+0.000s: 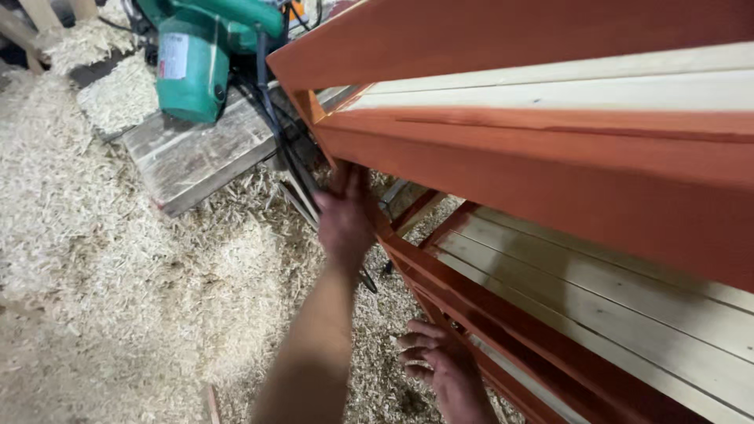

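The left hand (pixel 344 216) grips the corner post of the red shelf (pixel 550 165), fingers wrapped around it; the right hand (pixel 440 365) lies open against its lower rail. The shelf could tip, or feet slip on the shavings (pixel 118 259) beside it

A pale rectangular label (pixel 173 56) sits on the green power tool (pixel 206 55), upper left.
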